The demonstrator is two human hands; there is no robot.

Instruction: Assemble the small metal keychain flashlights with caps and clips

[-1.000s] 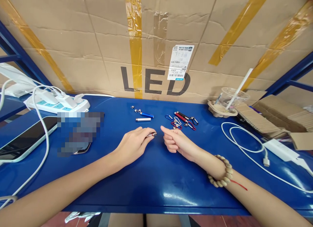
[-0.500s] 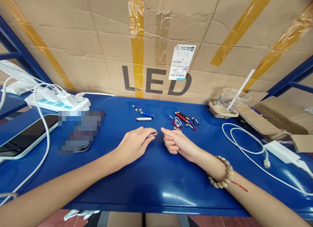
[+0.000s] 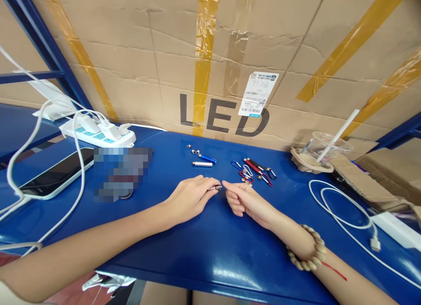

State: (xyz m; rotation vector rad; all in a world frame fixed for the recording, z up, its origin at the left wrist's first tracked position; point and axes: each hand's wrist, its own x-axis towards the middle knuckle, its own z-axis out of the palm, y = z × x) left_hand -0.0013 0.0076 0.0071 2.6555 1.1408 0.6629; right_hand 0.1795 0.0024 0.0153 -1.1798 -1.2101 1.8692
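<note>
My left hand (image 3: 192, 197) rests on the blue table (image 3: 210, 252) and pinches a small red and silver tube (image 3: 215, 188) between its fingertips. My right hand (image 3: 241, 199) lies just right of it, fingers curled, thumb tip touching the tube's end; whether it holds anything I cannot tell. Behind the hands lie a silver tube (image 3: 202, 164), a blue tube (image 3: 207, 158), several tiny silver caps (image 3: 194, 150), and a pile of red tubes with carabiner clips (image 3: 255, 169).
A phone (image 3: 55, 173) and a white power strip (image 3: 98, 134) with cables sit at the left. A plastic cup with a straw (image 3: 317, 149), cardboard stacks (image 3: 365, 182) and a white cable (image 3: 345, 208) are at the right. A cardboard box marked LED (image 3: 223, 77) stands behind.
The view has shifted right and tilted. My right thumb has moved in against the end of the small tube; my left hand keeps its pinch.
</note>
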